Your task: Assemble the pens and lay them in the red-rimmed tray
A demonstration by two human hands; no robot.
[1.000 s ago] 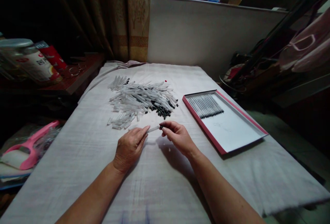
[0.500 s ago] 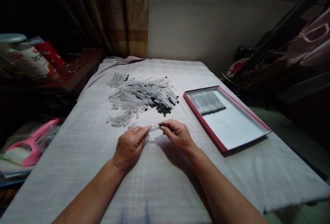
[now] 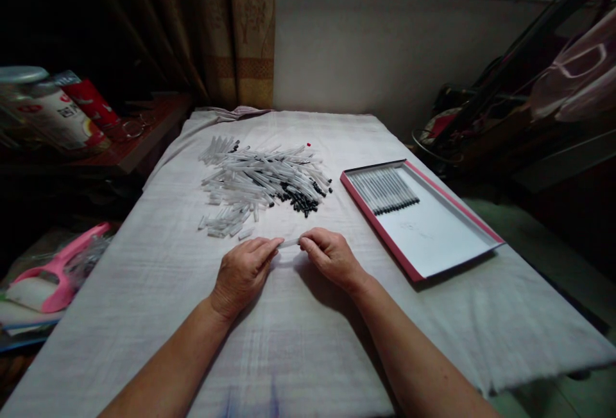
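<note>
A slim translucent pen [image 3: 289,243] spans the gap between my two hands, held nearly level above the cloth. My left hand [image 3: 244,275] is closed around one end, thumb on top. Thumb and fingers of my right hand [image 3: 333,256] pinch the other end and hide its tip. Just beyond lies a loose pile of clear pen barrels [image 3: 255,171], with small black plugs [image 3: 304,204] at its near right side. Short clear caps [image 3: 222,222] are scattered at the pile's near left.
On the right, a shallow box with a pink rim [image 3: 378,232] holds a row of pens [image 3: 385,190], black ends toward me. A red bit [image 3: 308,144] lies behind the pile. Left of the table are a jar [image 3: 52,110] and pink-handled scissors [image 3: 62,267].
My right hand has come slightly lower in view, its fingertips still on the pen's end. My left hand keeps its grip. The whole view has shifted a little.
</note>
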